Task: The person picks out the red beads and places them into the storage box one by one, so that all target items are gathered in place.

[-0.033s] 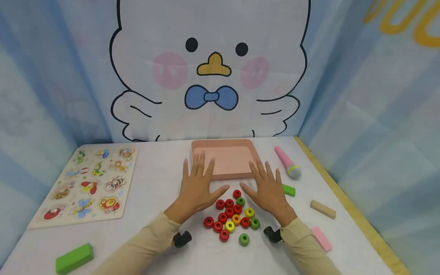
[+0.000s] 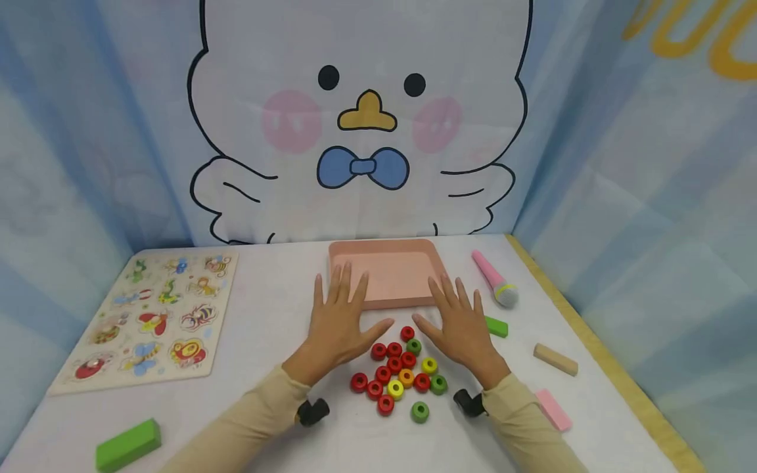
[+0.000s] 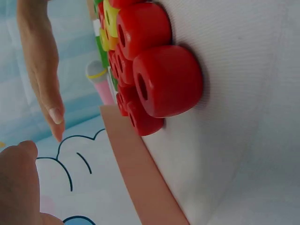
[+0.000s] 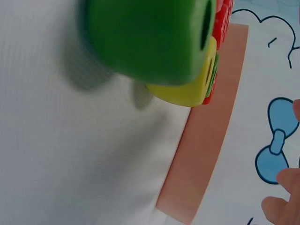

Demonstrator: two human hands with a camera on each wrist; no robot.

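Although your head camera takes in the whole table, much is cut off in the wrist views, so read these lines with that in mind.

Table (image 2: 278, 420): white cloth top; its near edge runs out of the head view.
Puzzle board (image 2: 150, 315): far left, well apart from your hands; its small pictures are too fine to make out.
Pink tray (image 2: 393, 269): just beyond your hands; your fingertips overlap its near edge in the head view, but I cannot tell whether they touch it. Each wrist view shows only a strip of it.
Left hand (image 2: 338, 325): your fingers are straight and spread, palm down, gripping nothing, left of the rings. The left wrist view shows only a fragment of it at the lower corner.
Right hand (image 2: 462, 328): fingers straight and spread too, palm down, right of the rings. The right wrist view catches only fingertips (image 4: 281, 206) at the frame edge.
Green block (image 2: 128, 443): near left corner.
Toy microphone (image 2: 495, 279): right of the tray.
Rings (image 2: 399, 374): red, green, yellow and orange, clustered on the table between your hands and wrists; close up they blur and crop.
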